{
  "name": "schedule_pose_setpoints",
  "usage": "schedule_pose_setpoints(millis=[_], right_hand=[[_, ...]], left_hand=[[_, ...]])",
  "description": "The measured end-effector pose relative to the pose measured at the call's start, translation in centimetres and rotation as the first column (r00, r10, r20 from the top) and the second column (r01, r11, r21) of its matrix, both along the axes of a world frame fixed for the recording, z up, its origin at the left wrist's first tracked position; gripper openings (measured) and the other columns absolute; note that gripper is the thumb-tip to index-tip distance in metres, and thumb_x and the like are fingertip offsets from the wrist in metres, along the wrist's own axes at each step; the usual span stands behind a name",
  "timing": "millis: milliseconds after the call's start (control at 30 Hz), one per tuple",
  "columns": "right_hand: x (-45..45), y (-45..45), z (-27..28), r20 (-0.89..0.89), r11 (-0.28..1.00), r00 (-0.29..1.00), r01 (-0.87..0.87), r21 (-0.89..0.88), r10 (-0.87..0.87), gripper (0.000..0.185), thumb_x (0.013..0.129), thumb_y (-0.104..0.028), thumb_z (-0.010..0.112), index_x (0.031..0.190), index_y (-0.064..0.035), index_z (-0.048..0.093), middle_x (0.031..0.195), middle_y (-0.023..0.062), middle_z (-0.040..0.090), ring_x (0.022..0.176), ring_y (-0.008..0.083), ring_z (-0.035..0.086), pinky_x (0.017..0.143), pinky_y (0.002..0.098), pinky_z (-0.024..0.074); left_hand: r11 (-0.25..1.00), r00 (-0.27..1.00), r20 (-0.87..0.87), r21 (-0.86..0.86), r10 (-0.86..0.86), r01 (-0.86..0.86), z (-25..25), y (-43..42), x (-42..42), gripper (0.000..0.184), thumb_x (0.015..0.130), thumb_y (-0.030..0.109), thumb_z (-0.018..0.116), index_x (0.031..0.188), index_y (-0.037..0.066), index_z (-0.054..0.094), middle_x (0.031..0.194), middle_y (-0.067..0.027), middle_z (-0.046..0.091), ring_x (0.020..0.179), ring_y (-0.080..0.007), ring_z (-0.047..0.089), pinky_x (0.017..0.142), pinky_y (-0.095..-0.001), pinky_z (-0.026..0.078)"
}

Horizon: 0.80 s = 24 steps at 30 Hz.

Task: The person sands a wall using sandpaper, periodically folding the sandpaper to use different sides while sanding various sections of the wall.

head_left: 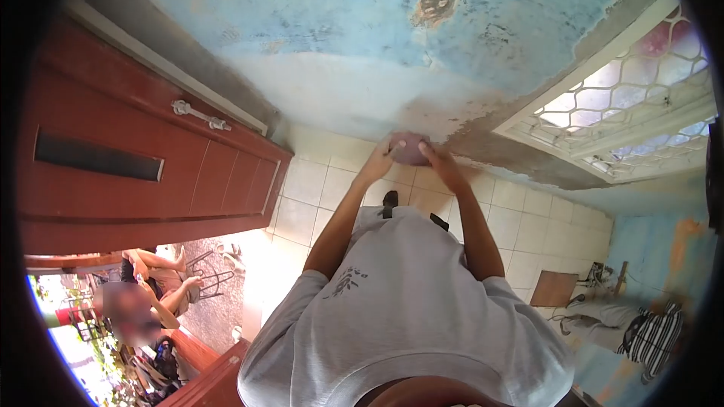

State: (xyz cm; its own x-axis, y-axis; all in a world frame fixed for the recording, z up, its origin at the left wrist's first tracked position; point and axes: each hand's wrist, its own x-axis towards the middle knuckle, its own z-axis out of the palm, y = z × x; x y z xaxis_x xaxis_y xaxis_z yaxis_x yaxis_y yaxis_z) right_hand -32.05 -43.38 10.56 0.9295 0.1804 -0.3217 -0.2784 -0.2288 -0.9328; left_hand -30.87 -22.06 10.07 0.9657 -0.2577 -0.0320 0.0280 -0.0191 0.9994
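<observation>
Between both hands is a reddish-brown piece of sandpaper [409, 152], held low in front of the wall [317, 87]. My left hand [382, 155] grips its left edge, the thumb lying on top. On the other side, my right hand [443, 163] is closed on the right edge, also thumb-up and slightly blurred. The fingers beneath are hidden. Beyond the sheet, the wall has peeling blue paint, a smoother whitish band and a bare grey-brown patch. Whether the sheet touches the wall I cannot tell.
A red-brown door [113, 143] with a white handle stands at left. A person [154, 286] sits outside the doorway. At right is a window with a white grille [618, 105]. Cloths [648, 339] and a brown board [554, 289] lie on the tiled floor [302, 181].
</observation>
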Motion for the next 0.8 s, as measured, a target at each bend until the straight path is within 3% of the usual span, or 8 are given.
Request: schedule_pose_setpoints(millis=[100,167,267,367,467,633,667,800], right_hand=[[-4.4,0.9,-3.2,0.018,0.994,0.999,-0.036,0.102,0.034,0.046,0.106,-0.031,0.063,0.137,0.0032,0.062,0.119,0.0085,0.07,0.11,0.0138,0.064,0.097,0.0337,0.053],[-6.9,1.7,-4.1,0.079,0.991,0.995,-0.07,0.113,0.061,0.041,0.105,-0.026,0.066,0.134,0.0031,0.063,0.12,0.0094,0.07,0.11,0.0133,0.064,0.095,0.0326,0.0537],[-10.7,3.3,-4.0,0.085,0.982,0.996,-0.016,0.188,0.0,0.037,0.102,-0.018,0.069,0.133,0.0025,0.064,0.122,0.0096,0.071,0.109,0.0138,0.065,0.095,0.0324,0.053],[-13.5,4.1,-3.7,0.013,0.972,1.0,0.016,0.233,-0.02,0.038,0.1,-0.022,0.072,0.131,-0.0012,0.067,0.116,0.0054,0.073,0.109,0.0135,0.064,0.094,0.031,0.0519],[-16.3,4.5,-5.5,-0.014,0.967,0.995,-0.096,0.234,0.102,0.032,0.102,-0.027,0.069,0.12,-0.0012,0.071,0.107,0.0026,0.071,0.101,0.0121,0.064,0.09,0.0295,0.0508],[-19.4,7.4,-4.6,0.019,0.934,0.998,-0.061,0.353,0.058,0.029,0.107,-0.025,0.061,0.121,-0.0013,0.069,0.12,0.0046,0.066,0.113,0.0141,0.062,0.099,0.0304,0.0472],[-19.9,8.1,-4.4,0.038,0.917,0.999,-0.026,0.399,0.011,0.029,0.109,-0.024,0.058,0.123,-0.0012,0.068,0.123,0.0055,0.065,0.115,0.0151,0.061,0.101,0.0308,0.0465],[-18.9,12.2,-7.5,0.014,0.884,0.999,0.031,0.467,-0.043,0.032,0.113,-0.023,0.05,0.133,-0.0013,0.06,0.124,0.0091,0.065,0.116,0.0182,0.064,0.104,0.0332,0.0521]], left_hand=[[0.999,0.999,-0.026,0.024,0.033,-0.032,-3.3,0.1,-4.2,0.034,0.109,0.023,0.059,0.132,-0.002,0.062,0.116,-0.017,0.071,0.109,-0.0232,0.065,0.097,-0.0351,0.049],[0.958,0.996,0.044,0.275,0.074,-0.084,-2.1,0.5,-6.7,0.031,0.107,0.021,0.06,0.13,-0.001,0.063,0.113,-0.0234,0.071,0.107,-0.0333,0.067,0.097,-0.0363,0.05],[0.881,0.948,0.312,0.432,0.054,-0.192,-5.1,1.7,-10.2,0.03,0.105,0.017,0.06,0.13,0.001,0.064,0.111,-0.0286,0.07,0.112,-0.0437,0.065,0.096,-0.0448,0.051],[0.871,0.972,0.236,0.479,-0.004,-0.113,-4.6,3.2,-14.5,0.042,0.104,0.02,0.063,0.144,0.01,0.06,0.115,-0.0223,0.057,0.094,-0.0392,0.061,0.084,-0.0435,0.051],[0.885,0.999,0.005,0.464,-0.044,0.037,-1.6,3.8,-18.9,0.046,0.106,0.023,0.061,0.15,0.013,0.055,0.125,-0.0206,0.056,0.105,-0.0332,0.063,0.088,-0.0408,0.053],[0.848,0.957,0.233,0.53,-0.171,0.022,-5.6,5.5,-20.3,0.049,0.106,0.023,0.059,0.154,0.014,0.052,0.144,-0.0231,0.052,0.123,-0.038,0.062,0.099,-0.0436,0.054],[0.897,0.999,0.008,0.441,-0.038,0.031,-4.1,5.3,-20.6,0.044,0.105,0.016,0.06,0.148,0.011,0.057,0.141,-0.0182,0.055,0.125,-0.0361,0.06,0.102,-0.0438,0.053],[0.916,0.981,0.178,0.402,-0.076,-0.002,-5.8,8.0,-18.8,0.053,0.104,0.016,0.062,0.156,0.012,0.049,0.145,-0.019,0.052,0.124,-0.036,0.062,0.097,-0.0431,0.056]])
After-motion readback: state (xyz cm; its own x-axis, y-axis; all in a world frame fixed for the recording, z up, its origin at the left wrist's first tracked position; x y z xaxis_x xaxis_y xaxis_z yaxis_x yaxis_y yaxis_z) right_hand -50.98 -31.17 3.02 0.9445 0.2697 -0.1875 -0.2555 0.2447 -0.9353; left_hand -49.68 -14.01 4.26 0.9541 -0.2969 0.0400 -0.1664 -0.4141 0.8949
